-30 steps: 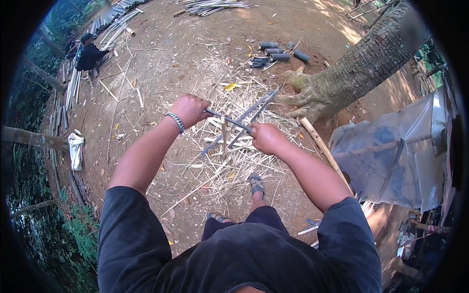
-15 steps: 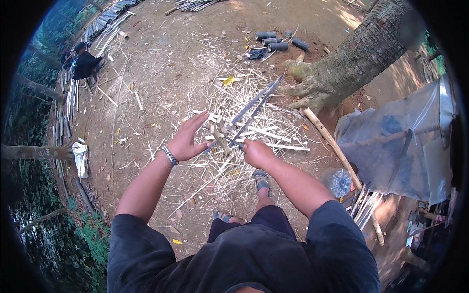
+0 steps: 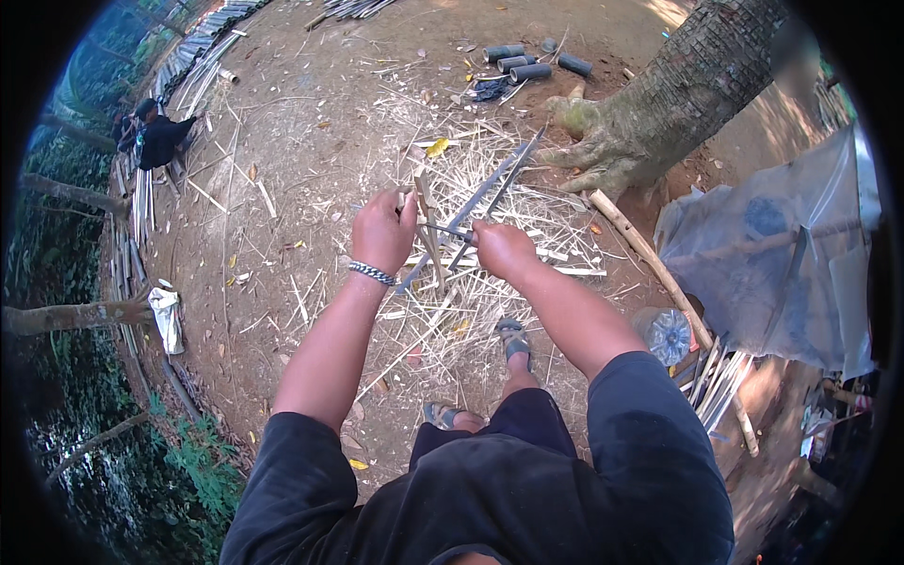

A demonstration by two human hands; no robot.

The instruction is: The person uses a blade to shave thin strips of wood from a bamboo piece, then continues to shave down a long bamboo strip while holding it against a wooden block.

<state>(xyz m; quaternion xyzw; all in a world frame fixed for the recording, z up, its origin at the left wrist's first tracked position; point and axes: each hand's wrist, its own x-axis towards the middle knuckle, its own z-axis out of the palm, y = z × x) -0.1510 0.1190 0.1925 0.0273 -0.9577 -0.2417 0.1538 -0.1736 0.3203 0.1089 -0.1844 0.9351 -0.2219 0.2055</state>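
My left hand [image 3: 383, 229], with a metal bracelet at the wrist, is closed around a short upright bamboo stick [image 3: 426, 212]. My right hand [image 3: 500, 248] grips the handle of a knife [image 3: 443, 228] whose blade lies across that stick. Both hands are held together above a heap of bamboo shavings and splinters [image 3: 490, 273] on the dirt ground. Two long thin grey bamboo strips [image 3: 497, 184] run from near my hands toward the tree roots. My sandalled feet [image 3: 513, 337] show below the hands.
A thick tree trunk with spreading roots [image 3: 659, 108] stands at the upper right. Cut bamboo sections [image 3: 527, 66] lie beyond the heap. A plastic sheet [image 3: 772, 245], a bamboo pole [image 3: 650, 259] and a plastic bottle [image 3: 667, 331] are right. Another person [image 3: 160, 137] sits far left beside bamboo slats.
My left hand, open half a second ago, has closed on the bamboo stick. The right hand has brought the knife across it, and both hands sit closer together.
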